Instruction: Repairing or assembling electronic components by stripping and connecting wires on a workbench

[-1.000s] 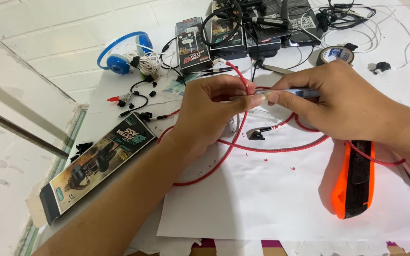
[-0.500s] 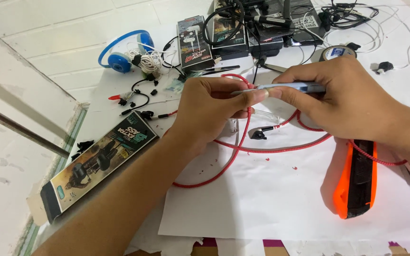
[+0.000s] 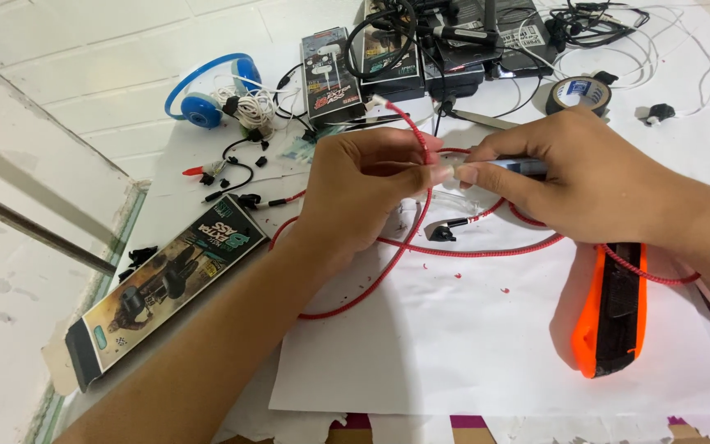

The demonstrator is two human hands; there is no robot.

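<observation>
**Desk inventory, left to right: red cable under the blade**

1. Long printed box [image 3: 166,288], lying slantwise at the left edge of the desk [image 3: 700,107]. Untouched.
2. Blue headphones [image 3: 207,94], far left rear, with a coil of white cord beside them.
3. My left hand [image 3: 363,197]: grip closed on the red braided cable [image 3: 470,249], pinching it between thumb and fingertips just below its free end, which stands up past my knuckles. The rest of the cable loops down over the white paper sheet [image 3: 470,353] and away to the right.
4. My right hand [image 3: 585,177]: grip closed round a slim blue-grey tool [image 3: 519,167], its tip meeting the cable right at my left fingertips.
5. Roll of dark tape [image 3: 578,93], behind the right hand.
6. Orange and black tool [image 3: 610,308], lying on the paper under my right wrist.

Hazards, as I judge them: the tool tip sits touching my left fingertips, so a slip could nick them. Pressing too hard may cut the wires inside the braid.
</observation>
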